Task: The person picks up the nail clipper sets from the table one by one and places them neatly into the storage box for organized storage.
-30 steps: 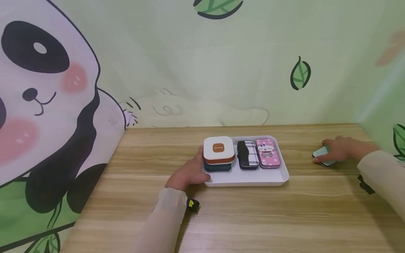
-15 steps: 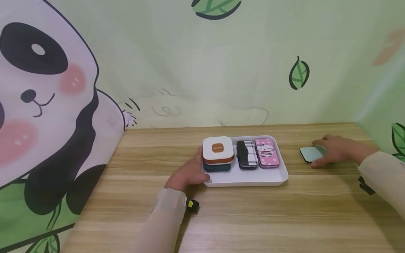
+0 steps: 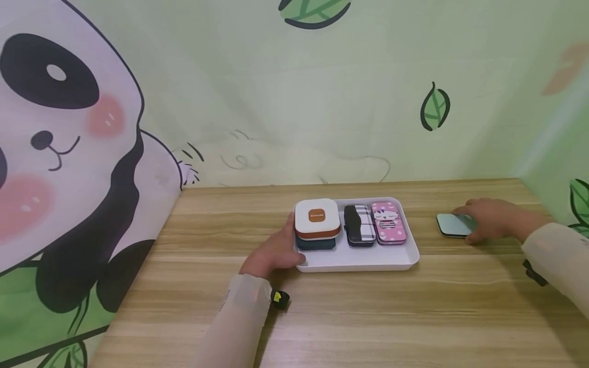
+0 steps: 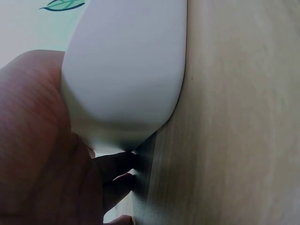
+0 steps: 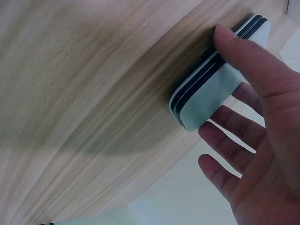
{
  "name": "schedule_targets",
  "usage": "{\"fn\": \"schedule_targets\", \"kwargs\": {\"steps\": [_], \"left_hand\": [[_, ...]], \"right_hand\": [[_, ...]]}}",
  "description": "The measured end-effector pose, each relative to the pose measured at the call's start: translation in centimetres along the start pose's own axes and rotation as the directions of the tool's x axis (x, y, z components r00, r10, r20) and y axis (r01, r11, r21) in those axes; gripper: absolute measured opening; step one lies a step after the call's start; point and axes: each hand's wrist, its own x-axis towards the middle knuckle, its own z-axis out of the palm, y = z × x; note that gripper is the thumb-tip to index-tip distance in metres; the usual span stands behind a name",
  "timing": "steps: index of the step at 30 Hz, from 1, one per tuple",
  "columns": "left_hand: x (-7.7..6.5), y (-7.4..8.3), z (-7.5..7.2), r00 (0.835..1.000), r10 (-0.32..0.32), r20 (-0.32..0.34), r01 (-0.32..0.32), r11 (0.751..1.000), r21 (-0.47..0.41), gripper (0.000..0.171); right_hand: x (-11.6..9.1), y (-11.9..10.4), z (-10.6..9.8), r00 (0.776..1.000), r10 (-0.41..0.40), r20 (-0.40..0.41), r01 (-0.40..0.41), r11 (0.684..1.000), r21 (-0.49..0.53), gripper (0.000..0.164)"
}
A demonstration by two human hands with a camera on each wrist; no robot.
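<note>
On the right of the table in the head view, a light blue flat case (image 3: pixel 454 225) with dark edges lies flat. My right hand (image 3: pixel 497 220) holds its right part, the thumb along the near edge and fingers along the far one. The right wrist view shows the case (image 5: pixel 211 89) between thumb and fingers. My left hand (image 3: pixel 274 251) holds the left end of a white tray (image 3: pixel 359 263), thumb at the near corner. In the tray, a white-and-brown case (image 3: pixel 317 217) with a brown label sits on a dark case (image 3: pixel 316 244). Beside them lie a black-and-white plaid case (image 3: pixel 360 226) and a pink cat-patterned case (image 3: pixel 389 223).
A wood-grain table (image 3: pixel 368 317) carries everything. Behind it hangs a pale green backdrop (image 3: pixel 257 92) with printed leaves and a large panda (image 3: pixel 78 128) at the left. Both wrists wear dark straps.
The light blue case has shifted left and lies flatter, more of it showing. My right hand has since slid slightly right along it. Left hand and tray keep their places.
</note>
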Motion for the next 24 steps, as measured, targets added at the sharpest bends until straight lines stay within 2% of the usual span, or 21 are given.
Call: {"fn": "schedule_targets", "kwargs": {"steps": [13, 24], "left_hand": [[-0.1, 0.3, -0.1, 1.0, -0.002, 0.002, 0.002, 1.0, 0.019, 0.115], [-0.2, 0.3, -0.1, 1.0, -0.004, 0.003, 0.004, 1.0, 0.009, 0.115]], "right_hand": [[0.6, -1.3, -0.2, 0.999, -0.005, -0.054, 0.005, 1.0, -0.001, 0.07], [1.6, -3.3, -2.2, 0.995, -0.022, -0.101, 0.019, 0.999, -0.028, 0.067]]}}
